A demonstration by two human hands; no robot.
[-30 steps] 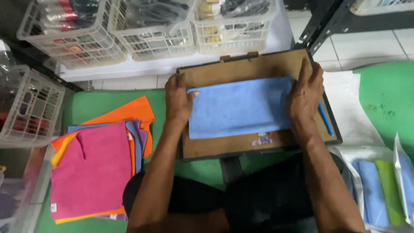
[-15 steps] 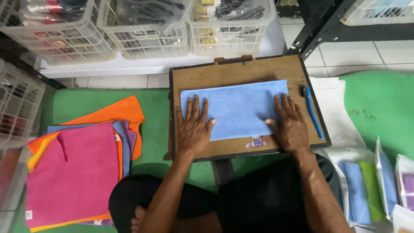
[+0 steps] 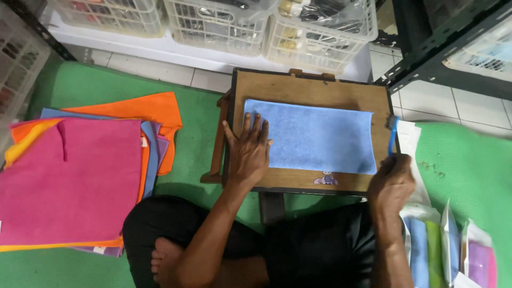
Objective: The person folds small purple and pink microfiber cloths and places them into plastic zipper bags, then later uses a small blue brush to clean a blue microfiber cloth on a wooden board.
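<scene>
A light blue cloth (image 3: 314, 136), folded into a flat rectangle, is laid on a small wooden board table (image 3: 314, 88) set on a green mat (image 3: 197, 154). The left hand (image 3: 248, 152) is kept flat and open on the cloth's left end, fingers spread, pressing it down. The right hand (image 3: 391, 184), which half a second ago was pressed flat on the cloth's right end, has been drawn off to the table's near right corner and is now closed around the near end of a blue brush (image 3: 392, 136) lying along the right edge. The smoothing appears finished, and the brush is judged to be the tool now taken up. A stack of pink, orange and blue cloths (image 3: 69, 176) is seen at the left, bagged cloths (image 3: 442, 250) at the near right, and white wire baskets (image 3: 266, 21) on the far side.
</scene>
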